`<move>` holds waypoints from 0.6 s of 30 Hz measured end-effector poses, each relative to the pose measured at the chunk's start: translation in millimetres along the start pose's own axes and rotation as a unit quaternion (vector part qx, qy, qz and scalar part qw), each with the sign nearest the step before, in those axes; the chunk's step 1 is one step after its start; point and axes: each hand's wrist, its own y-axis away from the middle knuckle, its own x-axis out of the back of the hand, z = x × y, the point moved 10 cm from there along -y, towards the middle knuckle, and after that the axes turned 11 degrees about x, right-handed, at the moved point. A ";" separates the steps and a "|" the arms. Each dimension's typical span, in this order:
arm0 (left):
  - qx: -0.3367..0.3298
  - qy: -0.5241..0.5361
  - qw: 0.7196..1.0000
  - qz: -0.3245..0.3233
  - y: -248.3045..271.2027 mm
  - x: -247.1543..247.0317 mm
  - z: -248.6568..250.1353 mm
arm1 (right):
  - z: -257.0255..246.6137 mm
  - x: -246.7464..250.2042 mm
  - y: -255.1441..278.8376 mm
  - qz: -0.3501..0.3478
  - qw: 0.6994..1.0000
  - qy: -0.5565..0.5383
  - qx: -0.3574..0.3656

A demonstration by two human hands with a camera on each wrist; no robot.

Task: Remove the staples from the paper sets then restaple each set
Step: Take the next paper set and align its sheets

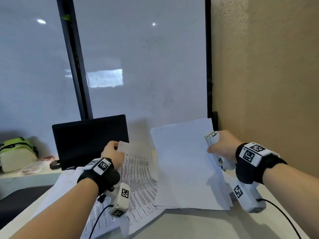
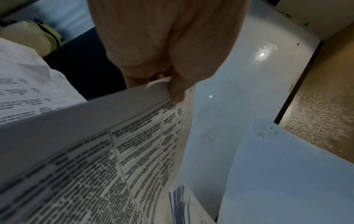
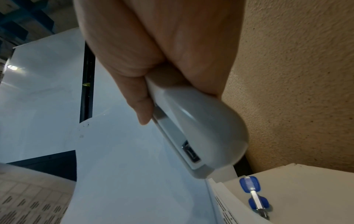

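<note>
The left hand (image 1: pixel 112 153) pinched the top corner of a printed paper set (image 1: pixel 138 171), thumb on the front sheet and fingers (image 2: pixel 134 78) curled behind it, so that the upper end of the set stood lifted off the worktop (image 1: pixel 189 225) and bowed. The lower part of that set lay on the worktop, just left of the blank paper stack (image 1: pixel 186 169).

The right hand (image 1: pixel 222 145) was wrapped around a white stapler (image 1: pixel 213 145), fingers closed over its body, with the nose end pointing up and away from the person. The stapler hung over the right edge of the blank paper stack; whether it touched the paper could not be told.

The blank paper stack rested on the worktop with its far end leaning up against the glass panel behind. A blue-handled staple remover (image 3: pixel 255 197) lay on the worktop just right of the stack, below the stapler. A closed-looking dark laptop (image 1: pixel 89 140) stood left of the stack, behind the left hand, and a green and cream bag (image 1: pixel 17 152) sat well to the left of it.
</note>
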 end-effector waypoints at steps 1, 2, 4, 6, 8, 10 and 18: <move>0.002 -0.018 1.000 0.000 -0.9 -1.9 -1.5 | 2.8 0.0 0.4 -0.003 1.000 0.002 -0.003; 0.004 -0.023 1.000 -0.001 -1.7 -3.7 -2.6 | 5.7 -0.3 0.5 -0.006 1.000 0.004 -0.006; 0.004 -0.003 1.000 0.003 -2.9 -5.5 -4.2 | 12.1 -1.7 -0.1 -0.010 1.000 0.006 -0.013; -0.003 0.023 1.000 0.012 0.0 -4.3 -3.0 | 17.6 -3.9 -1.5 -0.011 1.000 0.003 -0.018; -0.008 0.049 0.999 0.016 2.8 -3.5 -1.1 | 21.0 -6.9 -2.4 -0.011 1.000 0.000 -0.019; -0.017 0.083 0.996 0.009 2.7 -4.7 1.0 | 22.8 -9.8 -3.7 -0.009 1.000 -0.004 -0.016; -0.015 0.181 0.983 0.025 0.4 4.0 -1.6 | 23.4 -15.8 -4.9 -0.011 1.000 -0.010 -0.021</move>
